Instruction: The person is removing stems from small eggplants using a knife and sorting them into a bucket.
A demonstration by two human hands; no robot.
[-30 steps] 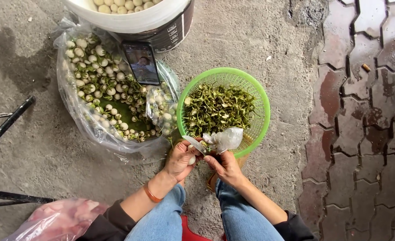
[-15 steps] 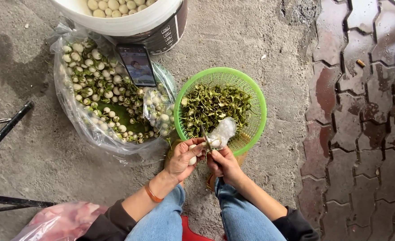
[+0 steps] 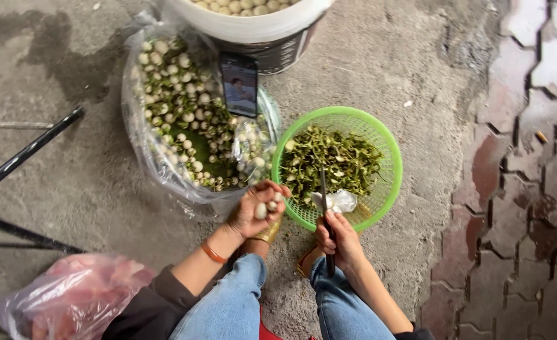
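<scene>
My left hand (image 3: pixel 258 209) holds a small pale round vegetable between its fingers, just in front of the clear plastic bag (image 3: pixel 159 157) full of small green-capped vegetables. My right hand (image 3: pixel 339 239) grips a knife (image 3: pixel 324 201) whose blade points out over the near rim of the green plastic basket (image 3: pixel 389 151). The basket holds a heap of green trimmings (image 3: pixel 332 160). A scrap of white plastic (image 3: pixel 340 200) lies at the basket's near rim beside the blade.
A white bucket (image 3: pixel 259 28) of peeled pale vegetables stands at the top. A phone (image 3: pixel 239 84) with a lit screen leans on the bag. A pink plastic bag (image 3: pixel 70 296) lies at lower left. Black metal rods (image 3: pixel 26 154) cross the left. Brick paving runs along the right.
My hands have parted: the left moved left toward the bag with a vegetable, and the right drew back a little with the knife now pointing over the basket.
</scene>
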